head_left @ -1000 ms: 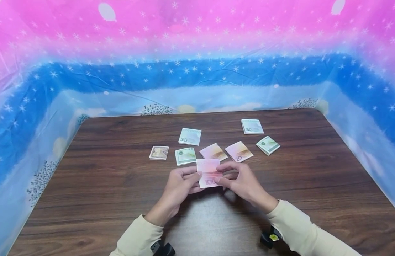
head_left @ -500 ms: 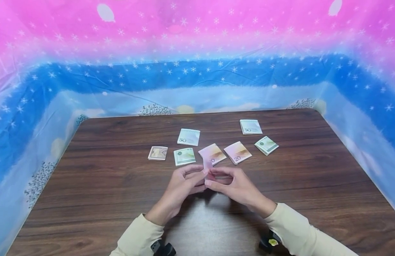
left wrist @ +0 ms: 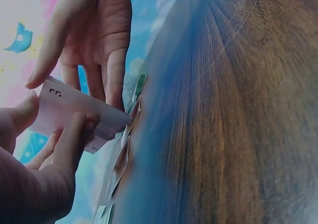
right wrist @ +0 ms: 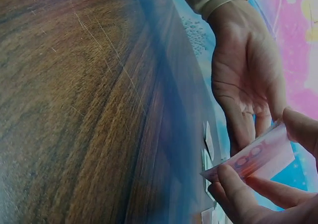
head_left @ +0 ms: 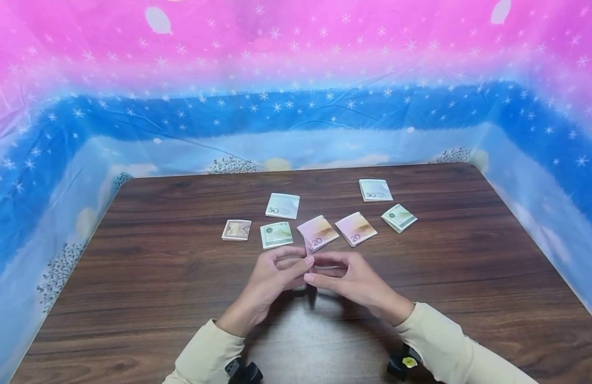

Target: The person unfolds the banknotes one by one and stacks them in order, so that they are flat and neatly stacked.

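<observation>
Both hands pinch one pink folded note above the table's middle; in the head view it is nearly edge-on. The left hand [head_left: 272, 280] grips it from the left, the right hand [head_left: 356, 277] from the right. In the left wrist view the pink note [left wrist: 74, 110] shows a pale face between the fingers. The right wrist view shows the note [right wrist: 263, 157] with its "100" print. Just beyond the hands lie two folded 20 notes [head_left: 318, 232] [head_left: 356, 229], side by side.
Folded green notes [head_left: 277, 234] [head_left: 399, 218], two folded 50 notes [head_left: 282, 206] [head_left: 375, 190] and a brownish note [head_left: 237, 230] lie on the brown wooden table [head_left: 157, 266]. A patterned cloth [head_left: 296, 106] hangs around its far and side edges.
The pink note, face-on to the head camera a second ago, has turned nearly edge-on. The right hand has shifted left, closer to the left hand. The 20 print behind is uncovered.
</observation>
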A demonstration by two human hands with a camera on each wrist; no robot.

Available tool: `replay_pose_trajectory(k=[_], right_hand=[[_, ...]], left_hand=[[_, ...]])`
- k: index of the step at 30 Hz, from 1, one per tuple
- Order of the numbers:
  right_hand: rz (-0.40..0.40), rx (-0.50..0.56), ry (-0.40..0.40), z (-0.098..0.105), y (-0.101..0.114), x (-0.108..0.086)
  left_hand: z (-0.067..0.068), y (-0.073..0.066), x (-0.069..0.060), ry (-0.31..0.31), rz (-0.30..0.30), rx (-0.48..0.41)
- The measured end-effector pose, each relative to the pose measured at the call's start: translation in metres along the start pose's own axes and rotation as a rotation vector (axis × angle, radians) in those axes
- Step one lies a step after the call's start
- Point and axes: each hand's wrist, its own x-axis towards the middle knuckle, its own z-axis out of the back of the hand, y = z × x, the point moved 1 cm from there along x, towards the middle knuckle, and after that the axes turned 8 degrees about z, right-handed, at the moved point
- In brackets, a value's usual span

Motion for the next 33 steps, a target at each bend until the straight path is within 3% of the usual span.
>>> replay_pose_trajectory(k=[11, 21, 33], right_hand=[[-0.030, 0.022, 0.001, 0.008, 0.005, -0.004], [-0.062, 0.140, -0.038, 0.017, 0.007, -0.007], [-0.089, 0.097, -0.169, 0.031, 0.000, -0.008]], left_hand=[[0.000, -0.001, -0.003, 0.070, -0.013, -0.002], [0.003, -0.005, -0.008, -0.031, 0.019, 0.066], [0.012, -0.005, -0.008, -0.155, 0.015, 0.109]])
